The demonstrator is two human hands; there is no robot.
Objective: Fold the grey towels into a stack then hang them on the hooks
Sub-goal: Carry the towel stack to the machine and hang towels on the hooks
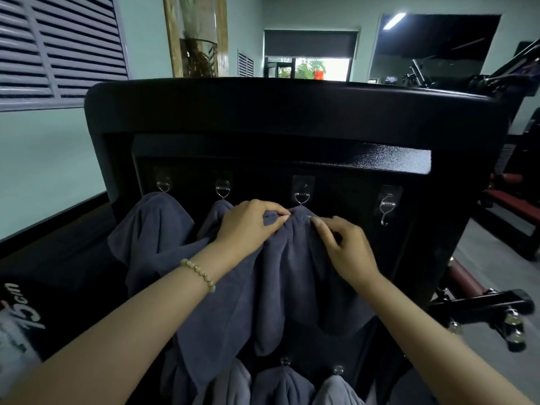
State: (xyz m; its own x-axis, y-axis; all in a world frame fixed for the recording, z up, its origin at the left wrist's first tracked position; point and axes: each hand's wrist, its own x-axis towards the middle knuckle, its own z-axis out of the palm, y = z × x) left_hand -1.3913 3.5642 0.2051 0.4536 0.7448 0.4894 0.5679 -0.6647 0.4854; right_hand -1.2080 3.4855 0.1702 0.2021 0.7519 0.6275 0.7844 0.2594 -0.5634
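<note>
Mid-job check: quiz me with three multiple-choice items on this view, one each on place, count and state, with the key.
1. Where is the towel that the left hand and right hand pinch?
A. under the first top hook
B. under the third top hook
C. on the floor

2. How many hooks are in the top row?
A. two
B. four
C. six

3. The rightmost top hook is:
A. bare
B. holding a towel
C. snapped off

Key:
1 B: both hands' fingertips meet on the cloth just below that hook.
2 B: four hooks line the panel.
3 A: nothing hangs from it.
</note>
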